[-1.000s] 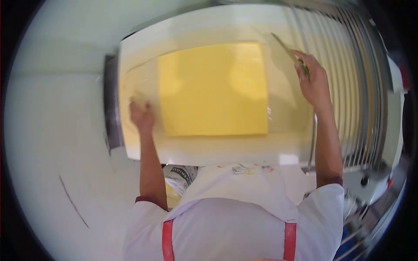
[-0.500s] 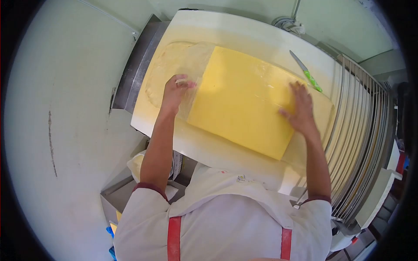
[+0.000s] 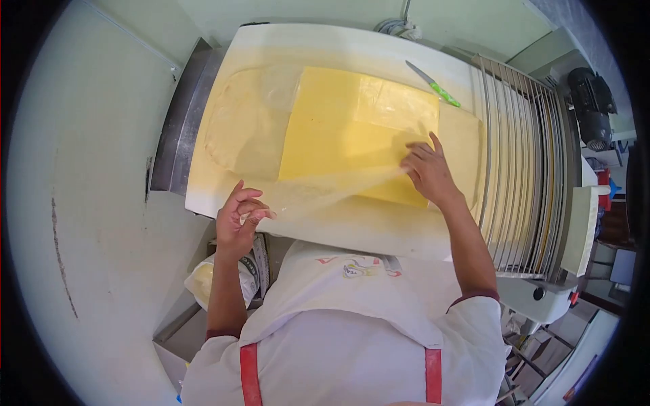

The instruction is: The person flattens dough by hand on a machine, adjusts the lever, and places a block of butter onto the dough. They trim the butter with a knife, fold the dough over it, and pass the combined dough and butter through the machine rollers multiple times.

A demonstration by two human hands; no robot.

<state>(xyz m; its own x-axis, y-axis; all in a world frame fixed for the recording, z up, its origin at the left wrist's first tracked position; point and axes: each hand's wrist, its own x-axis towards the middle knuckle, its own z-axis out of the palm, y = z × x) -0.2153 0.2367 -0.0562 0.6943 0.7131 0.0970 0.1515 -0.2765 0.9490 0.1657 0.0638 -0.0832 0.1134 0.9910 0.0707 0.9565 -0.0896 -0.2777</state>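
A flat yellow slab (image 3: 325, 128), butter-like, lies on a wide sheet of pale dough (image 3: 233, 128), which shows beyond its left and right ends. Clear plastic film (image 3: 332, 193) stretches between my two hands above the slab's near edge. At its left end, my left hand (image 3: 240, 213) pinches the film over the near edge of the work surface. My right hand (image 3: 428, 172) grips the other end over the slab's right part, its index finger raised. Shiny, film-like patches show on the slab's upper right. Past the slab's far right corner lies a knife (image 3: 433, 84) with a green handle.
The white work surface (image 3: 284, 44) carries the dough. A metal wire guard (image 3: 521, 176) stands along its right side, with a dark motor (image 3: 590, 108) beyond. At the left end is a grey metal tray (image 3: 179, 122). A bag (image 3: 220, 281) sits below the near left edge.
Both hands have drawn toward my body, lifting the film off much of the slab; it now spans taut between them. The head view has shifted, so the surroundings appear further left.
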